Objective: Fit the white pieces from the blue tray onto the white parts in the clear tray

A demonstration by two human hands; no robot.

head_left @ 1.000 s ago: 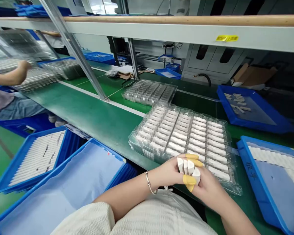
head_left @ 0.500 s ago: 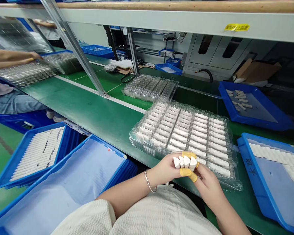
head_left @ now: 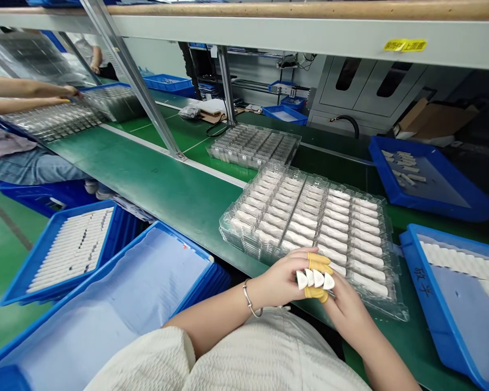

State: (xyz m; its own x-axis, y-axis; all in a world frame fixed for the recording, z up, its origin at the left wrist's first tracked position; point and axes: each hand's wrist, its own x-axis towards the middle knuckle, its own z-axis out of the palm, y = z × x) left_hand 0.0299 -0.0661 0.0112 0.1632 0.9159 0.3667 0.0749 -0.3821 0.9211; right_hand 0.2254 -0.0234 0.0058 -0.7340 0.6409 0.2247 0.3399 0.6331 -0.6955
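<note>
Several white pieces with half-round ends (head_left: 314, 279) stand side by side between my two hands, their ends facing me. My left hand (head_left: 280, 281) is closed around them from the left, and my right hand (head_left: 343, 300) grips them from the right. Yellow finger cots cover some fingertips. How far the pieces reach behind the fingers is hidden. Just beyond my hands, a clear plastic tray (head_left: 397, 304) sits on a stack of similar trays, its columns filled with rows of long white pieces (head_left: 334, 225).
A blue tray (head_left: 436, 331) at right holds white pieces on a liner. Behind it lies another blue tray (head_left: 444, 187) with loose pieces. More clear trays (head_left: 255, 146) stand farther back. Blue trays (head_left: 179, 296) are stacked at left. A co-worker's arms (head_left: 28, 95) reach over clear trays.
The white pieces have shifted in my fingers, and their ends now sit at a different angle. The whole view has moved slightly. Both hands still hold the pieces near the same spot.
</note>
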